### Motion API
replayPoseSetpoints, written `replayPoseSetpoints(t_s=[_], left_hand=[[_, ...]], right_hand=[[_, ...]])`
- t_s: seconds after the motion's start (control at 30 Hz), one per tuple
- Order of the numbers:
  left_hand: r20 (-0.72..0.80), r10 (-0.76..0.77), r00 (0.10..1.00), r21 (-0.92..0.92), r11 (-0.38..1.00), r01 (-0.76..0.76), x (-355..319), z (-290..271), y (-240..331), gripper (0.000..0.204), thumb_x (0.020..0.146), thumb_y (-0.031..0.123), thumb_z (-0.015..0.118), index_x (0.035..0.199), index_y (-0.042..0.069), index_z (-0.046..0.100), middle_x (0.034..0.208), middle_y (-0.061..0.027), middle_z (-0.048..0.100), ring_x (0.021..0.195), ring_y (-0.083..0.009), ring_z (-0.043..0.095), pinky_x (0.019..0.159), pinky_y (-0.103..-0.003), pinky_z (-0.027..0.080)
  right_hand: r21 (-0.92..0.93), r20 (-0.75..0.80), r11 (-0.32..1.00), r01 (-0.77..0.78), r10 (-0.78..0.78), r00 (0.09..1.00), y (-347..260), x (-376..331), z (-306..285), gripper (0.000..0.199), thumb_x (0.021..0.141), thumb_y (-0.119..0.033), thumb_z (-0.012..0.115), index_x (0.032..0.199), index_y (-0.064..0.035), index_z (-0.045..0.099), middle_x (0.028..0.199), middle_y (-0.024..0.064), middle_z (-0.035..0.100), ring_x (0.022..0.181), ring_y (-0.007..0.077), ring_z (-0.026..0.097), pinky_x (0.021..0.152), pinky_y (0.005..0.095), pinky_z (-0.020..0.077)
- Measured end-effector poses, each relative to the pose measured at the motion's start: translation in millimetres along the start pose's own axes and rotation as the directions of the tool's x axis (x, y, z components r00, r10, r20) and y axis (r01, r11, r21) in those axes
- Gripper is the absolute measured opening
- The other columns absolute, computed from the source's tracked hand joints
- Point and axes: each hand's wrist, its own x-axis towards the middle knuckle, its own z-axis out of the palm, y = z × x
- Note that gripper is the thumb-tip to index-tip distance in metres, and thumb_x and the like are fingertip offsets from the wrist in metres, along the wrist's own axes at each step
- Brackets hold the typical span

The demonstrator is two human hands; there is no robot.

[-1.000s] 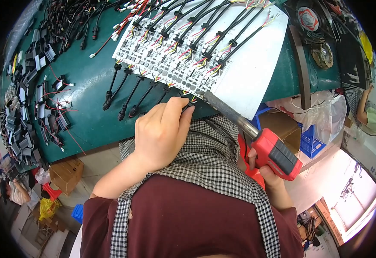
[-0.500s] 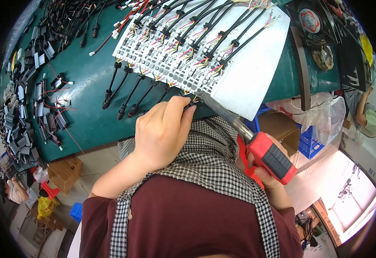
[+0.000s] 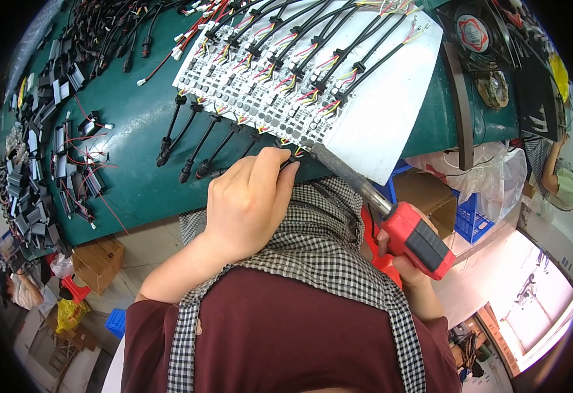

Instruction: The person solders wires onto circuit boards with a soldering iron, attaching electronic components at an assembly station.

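My right hand (image 3: 414, 262) is wrapped round the red and black handle of a soldering iron (image 3: 424, 241). Its dark tip reaches the lower right edge of a panel of white circuit boards (image 3: 260, 88). Right beside the tip, my left hand (image 3: 247, 196) pinches a short black cable (image 3: 290, 160) whose coloured wire ends meet the board edge. Fingers hide most of that cable. More black cables (image 3: 198, 149) hang from the panel's near edge, and a row of others runs off its far side. Beneath the boards lies a white sheet (image 3: 391, 111).
Dark housings (image 3: 28, 190) and thin red wires cover the left of the green table (image 3: 142, 190). Black cables (image 3: 103, 33) are heaped at the back left. A fan (image 3: 473, 33) and a dish (image 3: 492, 88) stand at the right. A blue crate (image 3: 475, 219) is below.
The soldering iron has shifted very slightly to the right, its tip still at the board edge. My left hand stays almost where it was.
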Motion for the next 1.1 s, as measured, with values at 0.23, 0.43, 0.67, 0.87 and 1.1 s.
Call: replayPoseSetpoints(t_s=[0.23,0.43,0.67,0.87,1.1], left_hand=[[-0.004,0.006,1.0,-0.001,1.0,-0.006,0,0,0,0.018,0.073,0.002,0.07,0.086,0.0,0.058,0.065,-0.0068,0.059,0.052,-0.0167,0.055,0.046,-0.026,0.042],[-0.019,0.001,1.0,-0.004,1.0,-0.002,1,1,1,0.016,0.075,0.005,0.067,0.084,0.004,0.054,0.058,-0.0061,0.052,0.05,-0.0215,0.054,0.045,-0.032,0.043],[-0.022,0.012,1.0,-0.001,1.0,-0.012,1,1,1,0.016,0.075,0.005,0.067,0.084,0.004,0.054,0.058,-0.0064,0.052,0.05,-0.0219,0.054,0.045,-0.033,0.042],[-0.018,0.002,1.0,0.009,1.0,-0.002,2,1,2,0.016,0.076,0.005,0.067,0.085,0.003,0.054,0.058,-0.0066,0.052,0.05,-0.0221,0.054,0.045,-0.033,0.043],[-0.009,-0.021,1.0,-0.009,1.0,0.021,1,0,3,0.016,0.075,0.005,0.067,0.085,0.003,0.054,0.058,-0.0072,0.053,0.051,-0.0231,0.054,0.045,-0.033,0.042]], right_hand=[[0.074,0.016,0.997,0.021,-0.022,1.0,-10,12,1,0.058,0.056,-0.003,0.069,0.11,0.0124,0.053,0.081,0.0121,0.065,0.071,0.0201,0.067,0.063,0.0269,0.0517],[0.193,-0.092,0.98,-0.041,0.06,0.994,-11,5,9,0.055,0.058,-0.003,0.067,0.109,0.0109,0.054,0.08,0.0095,0.065,0.067,0.02,0.066,0.061,0.0264,0.0508],[0.124,-0.017,0.982,-0.141,0.144,0.989,-13,3,1,0.043,0.072,-0.016,0.068,0.106,0.0074,0.056,0.08,0.0084,0.065,0.063,0.0188,0.064,0.058,0.0264,0.0504],[0.306,-0.029,0.947,-0.095,0.109,0.994,-14,5,5,0.064,0.077,-0.034,0.07,0.117,0.0114,0.047,0.075,0.0076,0.064,0.054,0.0138,0.06,0.054,0.0248,0.0488],[0.442,0.009,0.893,-0.088,0.094,0.996,-16,6,5,0.076,0.076,-0.04,0.07,0.124,0.0117,0.041,0.076,0.0107,0.064,0.052,0.0131,0.059,0.051,0.0234,0.048]])
